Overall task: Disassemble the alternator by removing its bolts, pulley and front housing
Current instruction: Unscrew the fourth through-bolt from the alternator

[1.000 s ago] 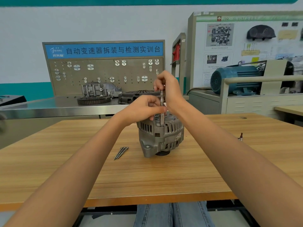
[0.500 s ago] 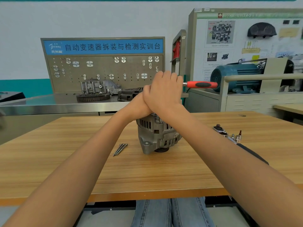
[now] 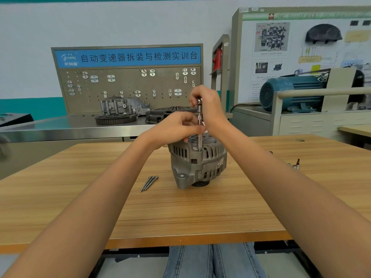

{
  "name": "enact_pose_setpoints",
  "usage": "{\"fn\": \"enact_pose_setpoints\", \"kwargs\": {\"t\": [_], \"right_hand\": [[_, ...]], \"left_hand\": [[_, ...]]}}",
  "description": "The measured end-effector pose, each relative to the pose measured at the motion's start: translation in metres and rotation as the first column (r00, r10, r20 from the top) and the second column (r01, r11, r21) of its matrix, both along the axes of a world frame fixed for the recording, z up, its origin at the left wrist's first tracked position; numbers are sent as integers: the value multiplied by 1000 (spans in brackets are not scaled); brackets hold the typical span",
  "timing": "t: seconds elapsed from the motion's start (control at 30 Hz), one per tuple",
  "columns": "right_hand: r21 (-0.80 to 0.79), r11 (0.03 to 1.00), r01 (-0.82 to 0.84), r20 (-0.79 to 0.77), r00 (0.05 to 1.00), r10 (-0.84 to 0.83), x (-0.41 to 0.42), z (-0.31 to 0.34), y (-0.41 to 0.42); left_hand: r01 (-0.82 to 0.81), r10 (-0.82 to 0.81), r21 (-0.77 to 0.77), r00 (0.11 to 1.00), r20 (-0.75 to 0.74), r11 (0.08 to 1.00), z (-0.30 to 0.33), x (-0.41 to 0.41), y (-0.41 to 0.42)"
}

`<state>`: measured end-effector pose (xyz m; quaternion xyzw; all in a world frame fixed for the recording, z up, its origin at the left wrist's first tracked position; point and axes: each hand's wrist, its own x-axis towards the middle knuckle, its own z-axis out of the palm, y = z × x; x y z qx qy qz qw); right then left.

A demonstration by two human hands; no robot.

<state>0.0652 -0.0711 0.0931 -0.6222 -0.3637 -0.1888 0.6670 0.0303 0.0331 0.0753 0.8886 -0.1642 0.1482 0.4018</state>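
Observation:
A grey alternator (image 3: 197,165) stands on the wooden table (image 3: 180,213) with its black pulley (image 3: 199,184) underneath. A thin metal extension bar (image 3: 199,125) stands upright on a bolt at the housing's top edge. My right hand (image 3: 208,106) grips the bar's top end. My left hand (image 3: 178,127) pinches the bar's middle, just above the housing. Three long removed bolts (image 3: 149,183) lie together on the table, left of the alternator.
Small sockets and bits (image 3: 295,164) lie at the table's right, partly hidden by my right forearm. Behind the table stands a steel bench (image 3: 60,129) with a gear ring (image 3: 115,118), castings and a pegboard. A blue motor (image 3: 291,93) sits at the back right.
Half a second ago both hands were stacked on a red-handled ratchet above the alternator. Now the ratchet is out of sight and both hands hold the upright extension bar, as one second ago.

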Motion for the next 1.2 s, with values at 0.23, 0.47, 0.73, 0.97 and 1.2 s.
{"fn": "enact_pose_setpoints", "kwargs": {"t": [0.23, 0.47, 0.73, 0.97, 1.2], "right_hand": [[-206, 819, 535, 365, 819, -443, 0, -6, 10], [-222, 340, 914, 647, 399, -649, -4, -13, 11], [-189, 544, 817, 573, 542, -614, -2, -12, 15], [-12, 1000, 21, -10, 1000, -21, -1, 4, 4], [-78, 961, 264, 137, 958, -252, -3, 0, 9]], "left_hand": [[12, -13, 6, 998, 64, 1000, -1, 0, 0], [-46, 40, 42, 989, 141, 998, 0, 1, -5], [-31, 30, 16, 996, 78, 999, -1, -1, -2], [-2, 2, -13, 1000, 12, 1000, -1, -1, 1], [-27, 28, -34, 998, 55, 999, -2, 2, -1]]}}
